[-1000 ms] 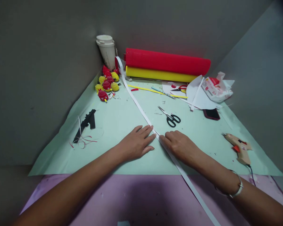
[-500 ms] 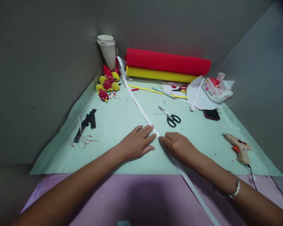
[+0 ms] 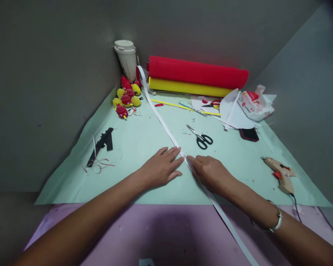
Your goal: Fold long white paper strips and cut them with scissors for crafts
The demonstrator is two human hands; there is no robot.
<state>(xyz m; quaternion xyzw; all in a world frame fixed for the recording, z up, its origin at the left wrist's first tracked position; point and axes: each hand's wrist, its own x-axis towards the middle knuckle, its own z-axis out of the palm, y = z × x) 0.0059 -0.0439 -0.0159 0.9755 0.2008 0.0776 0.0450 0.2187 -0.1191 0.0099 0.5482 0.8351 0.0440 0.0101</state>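
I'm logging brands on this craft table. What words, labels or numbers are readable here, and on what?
No text reads clearly.
The red and white packet: dark print, too small and blurred to read.
The paper cup: faint marks, unreadable.
The glue gun: no label visible.

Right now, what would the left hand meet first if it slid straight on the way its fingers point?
Most likely the strip, just ahead of the left hand; the scissors lie farther on.
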